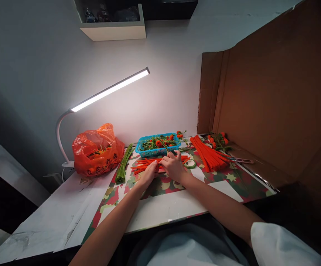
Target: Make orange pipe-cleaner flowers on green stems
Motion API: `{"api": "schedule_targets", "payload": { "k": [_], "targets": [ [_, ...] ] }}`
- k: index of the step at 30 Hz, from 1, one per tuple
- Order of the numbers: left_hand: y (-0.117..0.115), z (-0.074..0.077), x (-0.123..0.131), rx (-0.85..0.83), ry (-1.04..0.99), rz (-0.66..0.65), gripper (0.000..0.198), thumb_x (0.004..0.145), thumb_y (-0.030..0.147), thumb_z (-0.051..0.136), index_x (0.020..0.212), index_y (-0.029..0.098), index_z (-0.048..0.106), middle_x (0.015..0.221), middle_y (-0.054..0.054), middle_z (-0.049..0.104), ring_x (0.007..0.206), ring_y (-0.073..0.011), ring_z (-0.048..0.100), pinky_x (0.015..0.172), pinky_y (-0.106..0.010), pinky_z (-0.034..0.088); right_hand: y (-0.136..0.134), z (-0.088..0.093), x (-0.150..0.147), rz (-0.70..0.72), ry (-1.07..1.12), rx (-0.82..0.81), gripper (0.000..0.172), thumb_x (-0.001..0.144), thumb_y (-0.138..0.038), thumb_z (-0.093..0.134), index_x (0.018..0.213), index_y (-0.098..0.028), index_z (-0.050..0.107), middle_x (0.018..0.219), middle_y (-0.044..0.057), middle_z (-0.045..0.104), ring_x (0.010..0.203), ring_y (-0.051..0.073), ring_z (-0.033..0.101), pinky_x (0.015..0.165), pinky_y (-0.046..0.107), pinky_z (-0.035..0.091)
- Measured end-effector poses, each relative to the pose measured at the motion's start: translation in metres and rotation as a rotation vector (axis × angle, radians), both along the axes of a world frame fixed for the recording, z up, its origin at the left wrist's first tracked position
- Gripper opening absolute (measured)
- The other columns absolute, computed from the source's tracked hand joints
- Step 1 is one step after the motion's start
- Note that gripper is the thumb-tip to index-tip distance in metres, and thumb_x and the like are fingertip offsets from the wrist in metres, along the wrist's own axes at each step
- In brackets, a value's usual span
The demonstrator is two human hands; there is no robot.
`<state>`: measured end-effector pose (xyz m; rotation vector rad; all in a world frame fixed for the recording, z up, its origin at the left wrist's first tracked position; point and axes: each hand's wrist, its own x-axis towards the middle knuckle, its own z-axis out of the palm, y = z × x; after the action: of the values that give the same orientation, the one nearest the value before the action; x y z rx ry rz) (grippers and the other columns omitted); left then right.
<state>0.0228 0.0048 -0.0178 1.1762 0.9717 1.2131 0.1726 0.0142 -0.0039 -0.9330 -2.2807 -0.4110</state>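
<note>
Hands (174,168) half-curled, cannot tell what they hold | orange strips (145,161) nearby: bright, slender, loosely heaped

Looks forward and down from head height, fairly near the worktable (166,216), wide enough to take in the wall shelf (116,34) up top and the white sleeve (278,242) at bottom right.

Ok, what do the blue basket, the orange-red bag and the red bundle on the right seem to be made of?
Blue basket: moulded plastic, by its regular lattice wall and slight sheen.
Orange-red bag: thin, glossy plastic film, by its crinkles, bright highlights and partial see-through.
Red bundle: perhaps fuzzy craft stems, by the slim, matte strands; the fibre is too small to confirm.
</note>
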Motion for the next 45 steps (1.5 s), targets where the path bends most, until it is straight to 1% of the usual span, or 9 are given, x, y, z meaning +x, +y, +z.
{"api": "schedule_targets", "payload": {
  "k": [5, 10, 16, 21, 27, 33, 36, 40, 45],
  "targets": [
    [0.0, 0.0, -0.001, 0.076, 0.129, -0.018, 0.053, 0.064, 0.066, 0.06, 0.062, 0.019, 0.035, 0.051, 0.009, 0.025, 0.045, -0.0048, 0.018, 0.042, -0.02, 0.014, 0.002, 0.0, 0.0, -0.009, -0.077, -0.035, 0.02, 0.086, -0.011, 0.044, 0.082, -0.019, 0.062, 0.081, 0.007, 0.065, 0.096, 0.023, 0.045, 0.094, 0.046, 0.015],
    [0.0, -0.003, -0.002, 0.224, 0.321, 0.035, 0.051, 0.073, 0.069, 0.046, 0.064, 0.018, 0.04, 0.052, 0.007, 0.03, 0.046, -0.0073, 0.025, 0.044, -0.022, 0.022, -0.004, 0.004, 0.0, -0.015, -0.099, -0.129, 0.02, 0.09, -0.022, 0.044, 0.08, -0.016, 0.061, 0.08, 0.007, 0.067, 0.09, 0.022, 0.047, 0.089, 0.042, 0.018],
    [-0.001, -0.005, -0.004, 0.34, 0.521, 0.094, 0.046, 0.083, 0.061, 0.035, 0.066, 0.019, 0.042, 0.058, 0.005, 0.036, 0.052, -0.0106, 0.033, 0.049, -0.024, 0.029, -0.007, 0.007, -0.003, -0.058, -0.067, -0.323, 0.028, 0.091, -0.026, 0.043, 0.073, -0.016, 0.061, 0.072, 0.006, 0.065, 0.083, 0.019, 0.049, 0.081, 0.037, 0.021],
    [0.001, -0.008, -0.006, 0.423, 0.607, 0.08, 0.042, 0.087, 0.054, 0.03, 0.068, 0.019, 0.042, 0.063, 0.003, 0.04, 0.058, -0.012, 0.037, 0.055, -0.024, 0.034, 0.002, 0.0, -0.002, 0.071, 0.153, -0.531, 0.028, 0.09, -0.024, 0.043, 0.069, -0.016, 0.061, 0.068, 0.001, 0.062, 0.074, 0.014, 0.049, 0.075, 0.031, 0.023],
    [0.002, -0.014, -0.003, 0.468, 0.503, 0.051, 0.04, 0.089, 0.053, 0.029, 0.074, 0.021, 0.047, 0.063, 0.003, 0.041, 0.057, -0.0123, 0.039, 0.055, -0.024, 0.037, 0.013, -0.011, -0.006, 0.214, 0.537, -0.736, 0.03, 0.085, -0.031, 0.046, 0.062, -0.015, 0.057, 0.057, -0.002, 0.054, 0.06, 0.011, 0.046, 0.063, 0.025, 0.029],
    [-0.004, -0.004, -0.002, 0.514, 0.501, 0.035, 0.047, 0.089, 0.052, 0.029, 0.098, 0.017, 0.058, 0.076, -0.003, 0.056, 0.069, -0.0158, 0.051, 0.065, -0.028, 0.043, 0.016, -0.016, -0.011, 0.379, 0.763, -0.882, 0.029, 0.079, -0.036, 0.049, 0.057, -0.016, 0.05, 0.052, -0.004, 0.043, 0.051, 0.009, 0.038, 0.05, 0.022, 0.027],
    [-0.004, 0.008, -0.009, 0.475, 0.51, 0.113, 0.046, 0.087, 0.05, 0.037, 0.11, 0.015, 0.058, 0.079, -0.004, 0.059, 0.07, -0.0158, 0.053, 0.064, -0.026, 0.043, 0.012, -0.01, -0.007, 0.332, 0.714, -0.847, 0.027, 0.079, -0.032, 0.046, 0.057, -0.016, 0.05, 0.051, -0.005, 0.042, 0.049, 0.009, 0.037, 0.052, 0.022, 0.027],
    [-0.001, 0.019, -0.023, 0.382, 0.466, 0.208, 0.044, 0.078, 0.05, 0.051, 0.102, 0.015, 0.062, 0.077, -0.002, 0.059, 0.062, -0.0129, 0.05, 0.055, -0.023, 0.04, 0.005, 0.0, -0.001, 0.164, 0.521, -0.578, 0.027, 0.081, -0.026, 0.046, 0.057, -0.016, 0.054, 0.052, -0.003, 0.049, 0.06, 0.011, 0.043, 0.066, 0.026, 0.028],
    [-0.001, 0.023, -0.032, 0.254, 0.495, 0.001, 0.043, 0.073, 0.053, 0.058, 0.083, 0.013, 0.068, 0.057, 0.001, 0.054, 0.051, -0.0105, 0.047, 0.049, -0.022, 0.038, 0.001, 0.006, 0.004, 0.187, 0.334, -0.45, 0.024, 0.082, -0.022, 0.049, 0.061, -0.017, 0.058, 0.06, -0.001, 0.058, 0.07, 0.013, 0.046, 0.073, 0.03, 0.024]
  ]
}}
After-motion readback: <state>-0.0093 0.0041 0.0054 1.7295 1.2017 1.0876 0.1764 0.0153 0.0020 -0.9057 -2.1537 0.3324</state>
